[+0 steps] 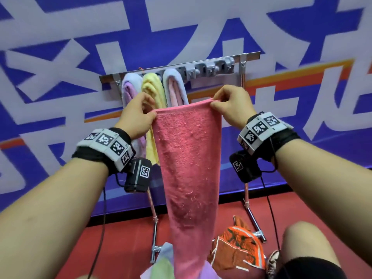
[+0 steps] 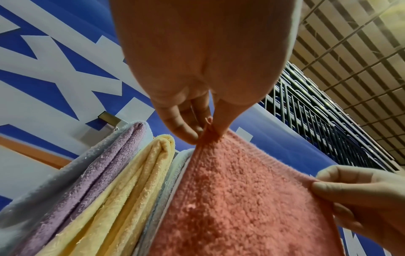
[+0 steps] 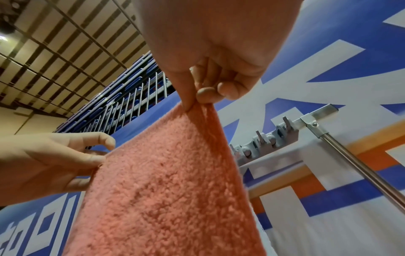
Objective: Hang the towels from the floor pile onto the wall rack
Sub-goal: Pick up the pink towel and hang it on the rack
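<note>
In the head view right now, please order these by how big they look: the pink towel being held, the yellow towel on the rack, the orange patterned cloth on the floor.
1. pink towel, though it is nearest the camera.
2. orange patterned cloth.
3. yellow towel, partly hidden behind the left hand and the pink towel, so its rank is unsure.

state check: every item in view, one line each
pink towel: held up by its top corners, hanging, not yet on rack
left hand: pinch grip on left corner
right hand: pinch grip on right corner
wall rack: three towels hung at left, right clips free
floor pile: towels remaining
</note>
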`<action>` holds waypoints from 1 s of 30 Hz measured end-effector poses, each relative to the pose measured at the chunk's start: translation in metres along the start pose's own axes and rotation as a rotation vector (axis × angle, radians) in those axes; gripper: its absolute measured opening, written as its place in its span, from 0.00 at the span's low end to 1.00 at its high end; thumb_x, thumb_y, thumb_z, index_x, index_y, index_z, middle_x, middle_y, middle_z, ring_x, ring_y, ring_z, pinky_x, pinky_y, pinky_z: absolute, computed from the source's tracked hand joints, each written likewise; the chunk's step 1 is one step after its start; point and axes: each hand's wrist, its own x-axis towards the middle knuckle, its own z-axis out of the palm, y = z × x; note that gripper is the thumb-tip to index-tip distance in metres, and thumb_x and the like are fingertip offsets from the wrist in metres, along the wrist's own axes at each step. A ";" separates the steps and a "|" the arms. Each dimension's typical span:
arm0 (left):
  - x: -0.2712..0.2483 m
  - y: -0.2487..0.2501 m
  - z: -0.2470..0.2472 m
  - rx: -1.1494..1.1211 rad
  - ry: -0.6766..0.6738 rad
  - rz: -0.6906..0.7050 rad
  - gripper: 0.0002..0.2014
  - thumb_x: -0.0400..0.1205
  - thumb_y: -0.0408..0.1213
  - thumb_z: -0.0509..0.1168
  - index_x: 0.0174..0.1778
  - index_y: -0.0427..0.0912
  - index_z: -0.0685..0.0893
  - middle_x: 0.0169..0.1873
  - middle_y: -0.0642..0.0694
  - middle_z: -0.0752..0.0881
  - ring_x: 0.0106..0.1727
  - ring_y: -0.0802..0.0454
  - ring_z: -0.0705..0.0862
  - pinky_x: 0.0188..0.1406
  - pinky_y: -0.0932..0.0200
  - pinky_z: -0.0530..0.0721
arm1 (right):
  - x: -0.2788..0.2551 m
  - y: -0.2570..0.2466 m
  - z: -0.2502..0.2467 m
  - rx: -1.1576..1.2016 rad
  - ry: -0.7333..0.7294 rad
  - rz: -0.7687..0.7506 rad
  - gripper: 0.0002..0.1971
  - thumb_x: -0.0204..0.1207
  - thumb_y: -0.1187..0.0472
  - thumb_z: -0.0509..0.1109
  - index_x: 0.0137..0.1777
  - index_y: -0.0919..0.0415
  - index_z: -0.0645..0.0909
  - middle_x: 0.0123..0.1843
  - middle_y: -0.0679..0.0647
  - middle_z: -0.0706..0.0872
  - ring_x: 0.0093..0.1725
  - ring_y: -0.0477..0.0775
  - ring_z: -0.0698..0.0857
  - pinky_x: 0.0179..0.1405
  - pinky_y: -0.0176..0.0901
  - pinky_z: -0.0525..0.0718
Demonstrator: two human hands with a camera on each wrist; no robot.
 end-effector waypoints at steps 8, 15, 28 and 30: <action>-0.002 -0.010 0.018 -0.067 -0.077 0.020 0.16 0.73 0.19 0.65 0.39 0.48 0.75 0.32 0.46 0.81 0.35 0.53 0.79 0.45 0.55 0.82 | 0.007 0.017 0.017 -0.162 -0.055 0.067 0.09 0.74 0.63 0.71 0.53 0.60 0.88 0.48 0.51 0.88 0.49 0.47 0.83 0.51 0.33 0.76; -0.003 -0.018 0.034 0.083 -0.285 0.096 0.19 0.74 0.22 0.63 0.48 0.54 0.75 0.44 0.39 0.85 0.36 0.49 0.81 0.44 0.54 0.83 | 0.009 0.039 0.027 -0.146 -0.115 0.190 0.04 0.72 0.61 0.74 0.37 0.56 0.83 0.34 0.47 0.83 0.41 0.49 0.82 0.43 0.37 0.76; -0.007 -0.009 0.075 0.581 -0.771 0.227 0.37 0.75 0.23 0.55 0.78 0.59 0.68 0.66 0.45 0.76 0.69 0.48 0.75 0.65 0.64 0.70 | -0.002 0.054 0.037 -0.133 -0.130 0.235 0.05 0.72 0.61 0.74 0.36 0.55 0.82 0.32 0.45 0.82 0.36 0.44 0.80 0.35 0.33 0.73; -0.005 -0.013 0.077 0.568 -0.757 0.158 0.36 0.75 0.23 0.55 0.79 0.55 0.67 0.74 0.47 0.74 0.74 0.50 0.72 0.66 0.67 0.67 | -0.004 0.056 0.035 -0.120 -0.151 0.229 0.06 0.71 0.61 0.74 0.34 0.54 0.81 0.31 0.43 0.81 0.34 0.42 0.79 0.30 0.29 0.72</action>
